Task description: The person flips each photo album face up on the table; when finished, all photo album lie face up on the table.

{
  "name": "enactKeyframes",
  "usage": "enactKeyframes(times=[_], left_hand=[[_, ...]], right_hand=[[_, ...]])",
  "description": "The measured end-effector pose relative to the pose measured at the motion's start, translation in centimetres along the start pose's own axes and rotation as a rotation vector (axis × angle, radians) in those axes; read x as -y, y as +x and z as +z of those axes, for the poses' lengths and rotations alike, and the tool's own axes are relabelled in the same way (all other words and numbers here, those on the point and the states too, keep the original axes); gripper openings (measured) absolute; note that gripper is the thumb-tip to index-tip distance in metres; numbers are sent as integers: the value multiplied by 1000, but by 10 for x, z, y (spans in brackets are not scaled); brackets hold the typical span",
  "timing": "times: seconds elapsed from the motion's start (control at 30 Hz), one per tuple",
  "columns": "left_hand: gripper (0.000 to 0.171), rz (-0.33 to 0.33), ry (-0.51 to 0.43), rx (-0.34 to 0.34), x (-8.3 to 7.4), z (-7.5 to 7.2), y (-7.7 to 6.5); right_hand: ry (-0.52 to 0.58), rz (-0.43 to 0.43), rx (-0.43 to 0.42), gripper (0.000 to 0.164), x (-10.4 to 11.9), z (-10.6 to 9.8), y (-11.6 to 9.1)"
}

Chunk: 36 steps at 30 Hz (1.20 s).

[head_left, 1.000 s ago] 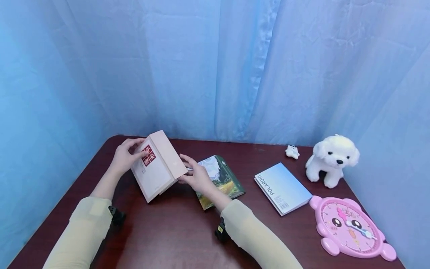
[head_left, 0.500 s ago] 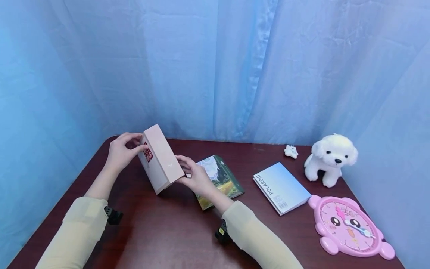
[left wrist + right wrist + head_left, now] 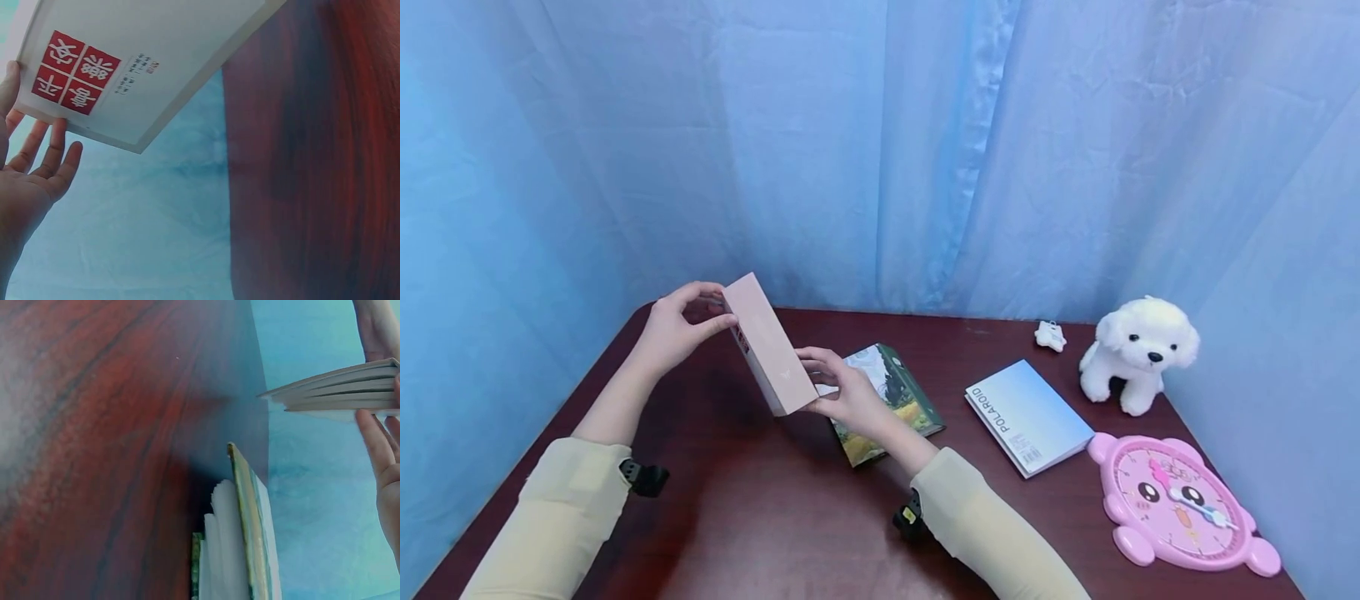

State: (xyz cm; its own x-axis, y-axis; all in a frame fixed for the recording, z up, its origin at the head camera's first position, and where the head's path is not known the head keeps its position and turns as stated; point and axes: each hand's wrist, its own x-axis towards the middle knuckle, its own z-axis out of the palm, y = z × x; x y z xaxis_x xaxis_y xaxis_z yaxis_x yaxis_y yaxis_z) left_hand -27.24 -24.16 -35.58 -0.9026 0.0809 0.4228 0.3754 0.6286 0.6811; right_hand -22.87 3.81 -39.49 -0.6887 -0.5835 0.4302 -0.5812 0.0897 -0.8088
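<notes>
A pale pink book point(image 3: 772, 354) with a broad spine is held tilted above the table, spine facing the head camera. Its cover with a red square of white characters point(image 3: 76, 73) shows in the left wrist view. My left hand point(image 3: 676, 332) grips the upper left edge, thumb on the cover and fingers at the far side. With my right hand point(image 3: 848, 398) I hold the lower right end; part of those fingers is hidden behind the book. Thick leaves point(image 3: 350, 389) show between the covers in the right wrist view.
A green book with a landscape painting point(image 3: 898, 400) lies beneath my right forearm. Farther right are a white-blue POLAROID album point(image 3: 1030, 417), a white plush dog point(image 3: 1142, 354), a small white star-shaped charm point(image 3: 1050, 336) and a pink toy clock point(image 3: 1180, 504). Blue curtain point(image 3: 820, 150) surrounds the dark red table point(image 3: 760, 517).
The pink book has been turned so that its front cover swings out of the head camera's sight and its spine comes round. It has also risen and shifted a little right; both hands keep holding.
</notes>
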Motion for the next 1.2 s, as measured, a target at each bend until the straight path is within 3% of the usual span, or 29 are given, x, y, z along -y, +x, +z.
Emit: enactKeyframes(times=[0.17, 0.43, 0.73, 1.03, 1.2], left_hand=[[48, -23, -15, 45, -10, -6, 1], [55, -66, -49, 65, -29, -7, 2], [61, -63, -14, -78, -42, 8, 6], [72, -165, -36, -119, -56, 17, 3], [66, -153, -65, -146, -60, 19, 1]], right_hand=[[21, -36, -16, 62, 1, 0, 1], [92, 5, -36, 57, 2, 3, 1], [98, 7, -17, 54, 3, 6, 3], [39, -3, -10, 53, 6, 6, 3], [-39, -19, -18, 55, 7, 7, 3]])
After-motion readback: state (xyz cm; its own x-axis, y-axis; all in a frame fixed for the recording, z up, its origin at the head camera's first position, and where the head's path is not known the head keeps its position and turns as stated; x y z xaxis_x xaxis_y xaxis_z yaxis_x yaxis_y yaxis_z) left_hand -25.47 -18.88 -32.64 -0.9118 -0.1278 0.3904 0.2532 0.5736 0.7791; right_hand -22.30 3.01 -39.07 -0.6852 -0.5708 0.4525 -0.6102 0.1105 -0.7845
